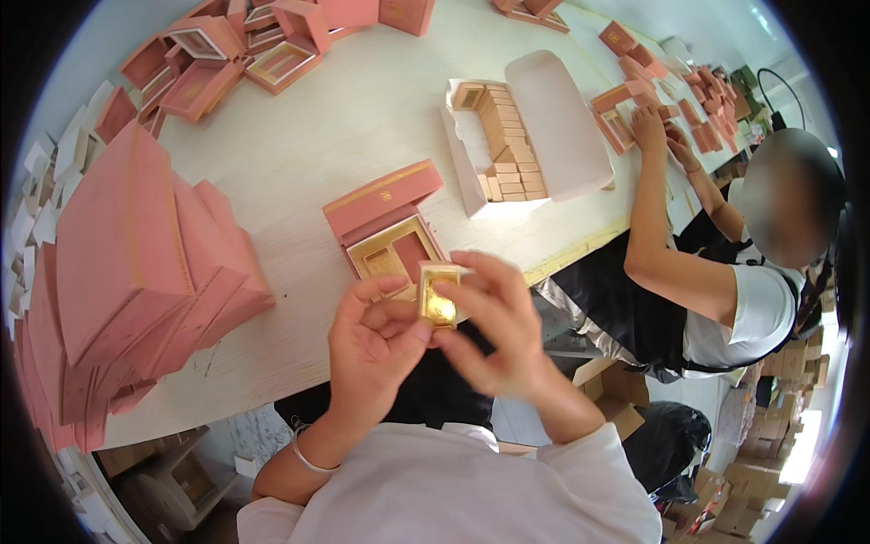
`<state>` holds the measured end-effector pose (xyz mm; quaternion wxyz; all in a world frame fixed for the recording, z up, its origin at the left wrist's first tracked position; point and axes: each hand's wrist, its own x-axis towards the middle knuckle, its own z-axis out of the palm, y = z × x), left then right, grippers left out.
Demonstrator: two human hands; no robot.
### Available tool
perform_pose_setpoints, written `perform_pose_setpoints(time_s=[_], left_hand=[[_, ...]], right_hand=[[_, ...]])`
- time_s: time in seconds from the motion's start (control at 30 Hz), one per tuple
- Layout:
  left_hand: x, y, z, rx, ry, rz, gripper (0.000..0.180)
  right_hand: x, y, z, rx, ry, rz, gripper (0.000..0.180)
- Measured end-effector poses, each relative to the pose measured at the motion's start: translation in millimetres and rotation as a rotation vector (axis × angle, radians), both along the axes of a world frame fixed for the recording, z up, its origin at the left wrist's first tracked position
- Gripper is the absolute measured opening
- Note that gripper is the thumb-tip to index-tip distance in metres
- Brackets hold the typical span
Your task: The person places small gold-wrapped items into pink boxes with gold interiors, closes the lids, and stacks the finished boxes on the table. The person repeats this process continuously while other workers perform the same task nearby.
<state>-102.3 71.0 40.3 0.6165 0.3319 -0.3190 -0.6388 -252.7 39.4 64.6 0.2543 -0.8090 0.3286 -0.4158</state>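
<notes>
A small pink box (439, 297) with a shiny gold inside is held up in front of my chest. My left hand (370, 349) pinches it by the lower left edge between thumb and fingers. My right hand (500, 331) closes round its right side, with a finger across the gold face. Just beyond my hands an open pink gift box (382, 195) lies on the table, its lid tilted back. Its gold-lined tray (399, 249) has cut-out compartments, partly hidden by my left fingers.
A white carton (467, 186) with its lid open holds several small tan boxes. Big pink boxes (127, 254) are stacked at the left; open pink boxes (281, 63) lie at the far left. On the right a co-worker (698, 281) handles pink boxes near the table edge (580, 245).
</notes>
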Motion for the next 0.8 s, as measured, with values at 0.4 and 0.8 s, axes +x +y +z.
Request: perform_pose_setpoints(time_s=[0.4,0.8], left_hand=[[41.7,-15.6,-22.3,-0.351,-1.361,0.352,0.093],[38.8,-28.2,-43.5,-0.302,-1.418,0.165,0.117]], right_hand=[[-1.5,-34.1,-44.7,-0.153,0.292,-0.061,0.048],[-11.5,-57.7,-43.9,-0.128,0.355,0.206,0.038]])
